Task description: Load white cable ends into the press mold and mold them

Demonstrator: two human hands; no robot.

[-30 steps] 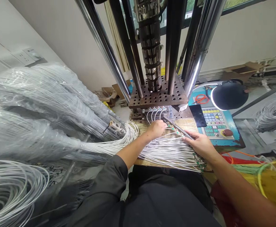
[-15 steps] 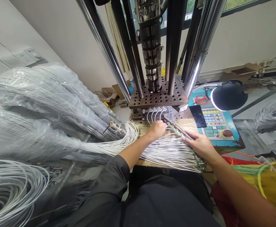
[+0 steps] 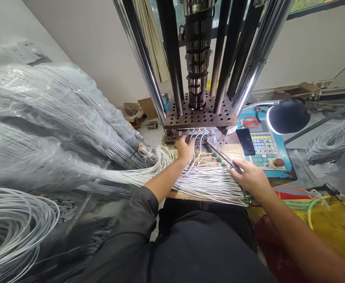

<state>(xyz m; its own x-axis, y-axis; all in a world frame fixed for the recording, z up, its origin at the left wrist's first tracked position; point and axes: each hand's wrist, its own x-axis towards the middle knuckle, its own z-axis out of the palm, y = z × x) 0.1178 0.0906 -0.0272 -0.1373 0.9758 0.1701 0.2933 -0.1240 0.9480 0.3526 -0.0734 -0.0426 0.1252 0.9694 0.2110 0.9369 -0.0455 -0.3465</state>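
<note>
My right hand (image 3: 251, 176) is closed round the near end of a narrow metal bar (image 3: 222, 153), which slants away toward the press. Small green-tipped cable ends (image 3: 217, 157) lie along the bar's left side. At the front of the press, my left hand (image 3: 185, 150) has its fingers curled at a dark part on the left end of the lower tooling; what they grip is hidden. Just right of it, several white cables (image 3: 201, 142) run out from a row of metal clamps (image 3: 198, 132). A thick spread of white cables (image 3: 209, 182) covers the bench in front of me.
The perforated press plate (image 3: 202, 121) hangs right above the tooling. To the right are a control panel (image 3: 262, 147), a black phone (image 3: 245, 141) and a lamp (image 3: 290, 116). Plastic-wrapped cable bundles (image 3: 48, 110) crowd the left side, with a cable coil (image 3: 19, 224) below them.
My left hand has left the cables beside the bar and moved left and forward to the tooling. My right hand still holds the metal bar. The camera view has shifted slightly.
</note>
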